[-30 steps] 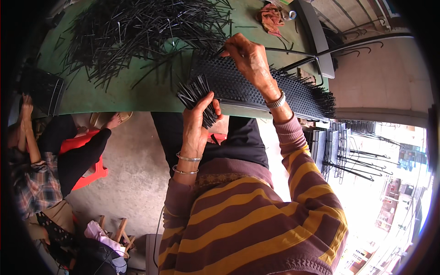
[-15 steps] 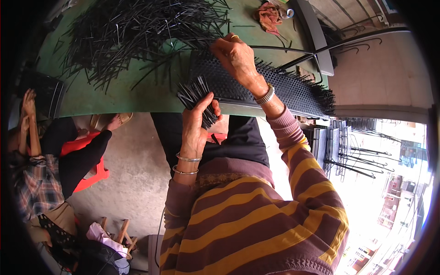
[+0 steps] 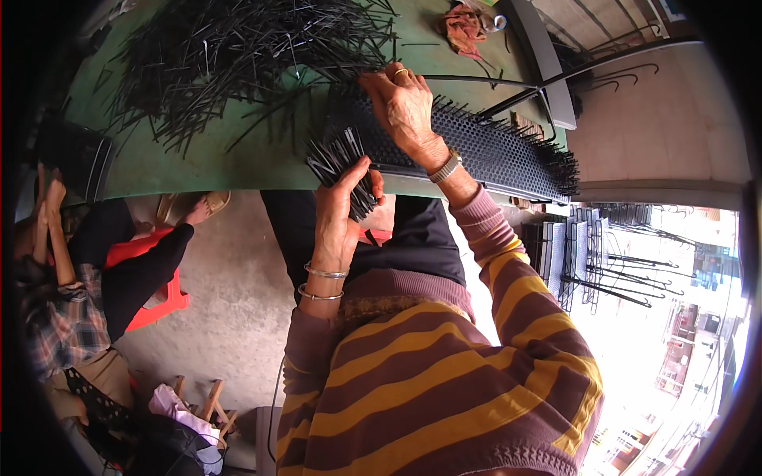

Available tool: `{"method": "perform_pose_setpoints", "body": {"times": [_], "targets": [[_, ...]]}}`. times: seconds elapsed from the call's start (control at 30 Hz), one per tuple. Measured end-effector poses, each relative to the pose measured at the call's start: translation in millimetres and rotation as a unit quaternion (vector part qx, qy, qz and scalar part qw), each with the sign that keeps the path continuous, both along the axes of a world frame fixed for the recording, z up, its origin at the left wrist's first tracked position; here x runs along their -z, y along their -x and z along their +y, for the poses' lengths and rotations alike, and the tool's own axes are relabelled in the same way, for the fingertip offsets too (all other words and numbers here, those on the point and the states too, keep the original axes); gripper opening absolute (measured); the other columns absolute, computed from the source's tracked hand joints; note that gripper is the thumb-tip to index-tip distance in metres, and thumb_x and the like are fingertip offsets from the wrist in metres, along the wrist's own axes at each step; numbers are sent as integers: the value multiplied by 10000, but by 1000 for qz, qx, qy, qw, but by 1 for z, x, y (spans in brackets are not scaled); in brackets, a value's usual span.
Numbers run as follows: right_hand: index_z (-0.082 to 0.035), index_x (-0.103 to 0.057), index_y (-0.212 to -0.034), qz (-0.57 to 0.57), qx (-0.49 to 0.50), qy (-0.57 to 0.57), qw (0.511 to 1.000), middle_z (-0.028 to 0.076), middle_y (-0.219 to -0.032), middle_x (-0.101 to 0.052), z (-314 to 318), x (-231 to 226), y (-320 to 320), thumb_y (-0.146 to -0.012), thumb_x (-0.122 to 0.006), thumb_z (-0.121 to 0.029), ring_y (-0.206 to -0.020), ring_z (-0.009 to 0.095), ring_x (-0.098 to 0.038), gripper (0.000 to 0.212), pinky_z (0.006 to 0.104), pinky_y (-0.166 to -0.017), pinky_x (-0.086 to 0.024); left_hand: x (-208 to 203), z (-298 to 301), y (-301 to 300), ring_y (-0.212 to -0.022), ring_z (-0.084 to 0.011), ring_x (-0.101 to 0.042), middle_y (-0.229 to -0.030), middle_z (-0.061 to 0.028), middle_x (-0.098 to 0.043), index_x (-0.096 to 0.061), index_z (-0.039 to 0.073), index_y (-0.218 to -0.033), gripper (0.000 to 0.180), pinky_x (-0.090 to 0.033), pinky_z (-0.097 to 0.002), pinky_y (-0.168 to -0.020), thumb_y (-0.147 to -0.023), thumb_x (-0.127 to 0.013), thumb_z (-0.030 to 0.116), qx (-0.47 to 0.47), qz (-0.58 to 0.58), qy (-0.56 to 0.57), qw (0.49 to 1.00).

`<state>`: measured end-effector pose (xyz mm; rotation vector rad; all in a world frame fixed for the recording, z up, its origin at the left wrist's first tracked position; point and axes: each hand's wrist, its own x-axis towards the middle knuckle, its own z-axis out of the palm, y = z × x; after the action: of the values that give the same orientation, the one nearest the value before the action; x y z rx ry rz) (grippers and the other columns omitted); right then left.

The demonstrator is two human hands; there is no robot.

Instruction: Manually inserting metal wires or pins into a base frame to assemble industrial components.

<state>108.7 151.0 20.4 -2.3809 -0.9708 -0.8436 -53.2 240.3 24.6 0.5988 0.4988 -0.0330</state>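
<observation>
My left hand is wrapped round a bundle of thin black sticks at the table's near edge. To its right lies a long black perforated panel with sticks standing up along its far edge and thickly at its right end. Above the panel's left part is my right hand, its fingertips pinched together near the far edge. Whatever is between those fingertips is hidden from view. A large heap of loose black sticks covers the far left of the green table.
A black metal rod frame reaches over the green table behind the panel. A crumpled reddish cloth lies at the back. At left, a co-worker's hands are beside a dark piece. Racks of black panels stand at right.
My right hand has shifted slightly left and toward me along the panel, its fingers still pinched. The left hand with its bundle stays almost in place. The co-worker's hands have dropped a little.
</observation>
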Motion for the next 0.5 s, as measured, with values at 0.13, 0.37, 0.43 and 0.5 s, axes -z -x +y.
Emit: {"method": "perform_pose_setpoints", "body": {"times": [0.13, 0.37, 0.43, 0.5], "targets": [[-152, -707, -887, -3, -8, -6, 1000, 41, -810, -576, 2, 4, -2, -788, -690, -130, -755, 251, -599, 103, 367, -659, -458, 1, -1, -1, -523, -145, -538, -633, -64, -593, -629, 14, -831, 142, -456, -291, -519, -864, -674, 144, 4, -9, -36, 999], [-149, -712, -867, 21, 20, -15, 999, 42, -845, -594, 0, 1, -7, -787, -695, -168, -773, 243, -596, 85, 379, -692, -454, 2, 1, -1, -492, -138, -522, -610, -61, -597, -630, 2, -714, 212, -439, -280, -511, -823, -716, 163, 71, -19, -110, 991], [-152, -722, -891, 3, 47, 85, 995, 62, -850, -604, 1, -6, -4, -820, -684, -223, -793, 241, -594, 107, 388, -711, -452, 3, -2, 0, -494, -133, -524, -607, -60, -596, -631, -3, -696, 230, -436, -271, -510, -823, -716, 169, 73, -21, -111, 991], [-154, -726, -916, -9, 52, 87, 995, 71, -851, -606, -1, -9, -3, -842, -674, -251, -795, 248, -587, 132, 386, -701, -453, -1, -4, 2, -495, -130, -526, -599, -55, -590, -630, -1, -692, 239, -428, -261, -505, -829, -713, 176, 101, -20, -126, 987]]}}
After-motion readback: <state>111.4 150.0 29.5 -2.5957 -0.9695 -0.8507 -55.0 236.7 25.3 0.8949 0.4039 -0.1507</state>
